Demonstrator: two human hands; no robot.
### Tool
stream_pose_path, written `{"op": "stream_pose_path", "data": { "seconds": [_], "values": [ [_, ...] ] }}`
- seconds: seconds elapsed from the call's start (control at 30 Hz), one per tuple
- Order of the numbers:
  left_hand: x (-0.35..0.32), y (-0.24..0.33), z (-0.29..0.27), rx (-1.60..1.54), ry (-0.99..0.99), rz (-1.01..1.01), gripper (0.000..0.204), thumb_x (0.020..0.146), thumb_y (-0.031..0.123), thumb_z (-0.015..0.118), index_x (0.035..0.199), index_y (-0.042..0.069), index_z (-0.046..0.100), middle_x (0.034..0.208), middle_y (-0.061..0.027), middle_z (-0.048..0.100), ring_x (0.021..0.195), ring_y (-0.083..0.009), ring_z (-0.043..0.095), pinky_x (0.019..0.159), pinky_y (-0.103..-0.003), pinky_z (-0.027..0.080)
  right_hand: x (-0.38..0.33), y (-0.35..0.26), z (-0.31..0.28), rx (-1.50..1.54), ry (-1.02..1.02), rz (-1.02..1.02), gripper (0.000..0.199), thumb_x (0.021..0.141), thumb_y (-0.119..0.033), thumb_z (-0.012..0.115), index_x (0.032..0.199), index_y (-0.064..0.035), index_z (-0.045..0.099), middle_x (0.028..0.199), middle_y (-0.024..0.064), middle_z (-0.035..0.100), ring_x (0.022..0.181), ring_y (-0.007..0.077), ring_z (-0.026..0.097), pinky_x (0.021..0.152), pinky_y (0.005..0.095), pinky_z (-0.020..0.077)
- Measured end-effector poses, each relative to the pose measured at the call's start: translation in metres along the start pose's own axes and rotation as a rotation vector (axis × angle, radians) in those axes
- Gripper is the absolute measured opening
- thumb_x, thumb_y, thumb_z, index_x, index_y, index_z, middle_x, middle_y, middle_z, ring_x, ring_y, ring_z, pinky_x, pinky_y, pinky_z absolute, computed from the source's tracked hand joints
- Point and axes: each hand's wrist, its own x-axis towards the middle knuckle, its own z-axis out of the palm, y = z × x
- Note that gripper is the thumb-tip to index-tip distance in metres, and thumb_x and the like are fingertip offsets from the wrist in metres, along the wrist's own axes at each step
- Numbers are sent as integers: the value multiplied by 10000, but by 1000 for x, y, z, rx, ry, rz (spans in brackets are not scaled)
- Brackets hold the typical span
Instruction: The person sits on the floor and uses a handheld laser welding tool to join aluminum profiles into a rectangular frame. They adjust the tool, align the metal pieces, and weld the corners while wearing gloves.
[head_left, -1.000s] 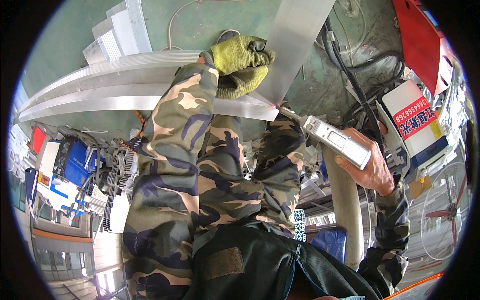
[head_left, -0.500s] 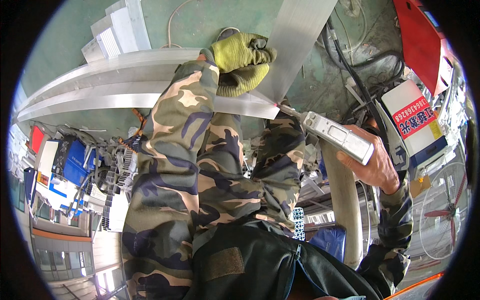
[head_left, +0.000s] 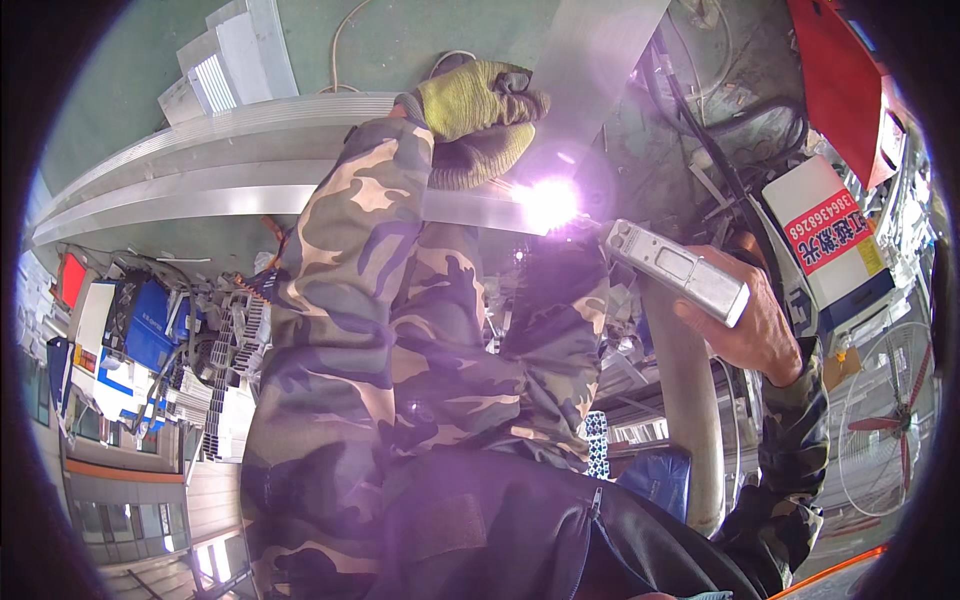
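Observation:
In a yellow-green glove, my left hand (head_left: pixel 475 110) is closed around the end of a long ribbed metal profile (head_left: pixel 240 122) that runs off to the left. A wide flat metal bar (head_left: pixel 605 60) meets it at an angle, just right of the glove. My bare right hand (head_left: pixel 752 325) grips a silver handheld welding gun (head_left: pixel 675 268), its nozzle end pointing left at the corner where the two pieces meet. A dazzling white-violet weld flash (head_left: pixel 548 204) burns there, close to the gloved fingers, and hides the nozzle tip and the seam.
Black cables (head_left: pixel 715 150) hang down beside the gun. At right stand a red panel (head_left: pixel 845 90), a white machine box (head_left: pixel 822 230) and a caged fan (head_left: pixel 895 425). A pale post (head_left: pixel 690 420) rises beneath my right hand. Cut metal pieces (head_left: pixel 235 65) lie upper left.
A bright flash has lit at the corner in front of the gun's nozzle, casting violet light over my clothes. Both hands have stayed almost in place.

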Motion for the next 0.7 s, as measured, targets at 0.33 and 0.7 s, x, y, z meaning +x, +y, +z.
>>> {"op": "stream_pose_path", "data": {
  "seconds": [0.33, 0.7],
  "values": [
    [-1, 3, -1, -23, 14, -9, 216, 931, 261, 755, 1045, 83, 714, 1011, -49, 685, 967, -215, 623, 869, -385, 522, -15, 10, -2, -117, -23, -64, 532, 811, -166, 816, 1279, 2, 627, 1181, 186, 704, 1045, 372, 715, 893, 419, 563],
    [2, 3, -8, 115, -38, 60, 241, 930, 247, 744, 1133, 119, 741, 1056, -70, 649, 1082, -248, 591, 913, -409, 510, -20, 22, 2, 24, 45, -98, 532, 831, -188, 790, 1280, 38, 615, 1163, 202, 693, 1034, 377, 720, 899, 415, 567]
  ]
}}
